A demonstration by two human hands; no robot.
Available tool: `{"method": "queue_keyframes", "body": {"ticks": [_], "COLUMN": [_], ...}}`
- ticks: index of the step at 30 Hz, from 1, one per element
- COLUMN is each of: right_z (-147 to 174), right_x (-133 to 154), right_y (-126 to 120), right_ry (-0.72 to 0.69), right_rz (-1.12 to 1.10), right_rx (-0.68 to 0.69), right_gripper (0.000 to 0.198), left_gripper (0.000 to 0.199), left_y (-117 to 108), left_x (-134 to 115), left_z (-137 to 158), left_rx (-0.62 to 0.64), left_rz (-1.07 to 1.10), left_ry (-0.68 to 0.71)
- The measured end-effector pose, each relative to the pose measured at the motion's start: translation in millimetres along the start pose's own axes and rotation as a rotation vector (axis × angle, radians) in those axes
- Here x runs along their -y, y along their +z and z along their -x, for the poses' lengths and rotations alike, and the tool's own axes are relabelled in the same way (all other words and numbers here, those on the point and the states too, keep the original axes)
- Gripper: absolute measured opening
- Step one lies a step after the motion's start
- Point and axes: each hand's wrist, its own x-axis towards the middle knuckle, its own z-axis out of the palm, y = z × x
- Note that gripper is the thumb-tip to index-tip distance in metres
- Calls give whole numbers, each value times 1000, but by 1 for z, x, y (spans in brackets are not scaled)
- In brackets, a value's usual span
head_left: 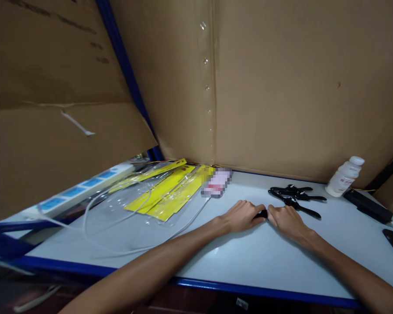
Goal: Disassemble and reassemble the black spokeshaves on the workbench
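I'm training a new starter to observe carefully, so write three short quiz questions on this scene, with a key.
1. What colour is the small object between the left hand and right hand?
2. True or false: the bottle stands left of the clamps.
3. Which lies nearest the power strip: (a) yellow cards, (b) bottle, (c) clamps?

Key: 1. Black. 2. False; the bottle stands right of the clamps. 3. a.

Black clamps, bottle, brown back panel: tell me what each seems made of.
Black clamps: probably plastic, judging by their soft sheen, with metallic-looking glints. Bottle: likely plastic, smooth, its wall translucent. Brown back panel: apparently cardboard, dull and papery, with a shiny strip, perhaps tape.
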Motion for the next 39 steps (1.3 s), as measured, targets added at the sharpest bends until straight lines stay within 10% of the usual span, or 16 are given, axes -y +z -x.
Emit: {"method": "queue_keyframes", "body": {"ticks": [39], "right_z": [10], "right_x": [-11], "right_y": [13], "right_ry": [-220], "right_rz": [94], "right_rx": [-41], "right_gripper": [19], "left_gripper": [36], "left_y": [-8], "left_x": [-8], "left_z": [1], "left_rx": [24], "left_rz": [-152], "left_ry": [96]}}
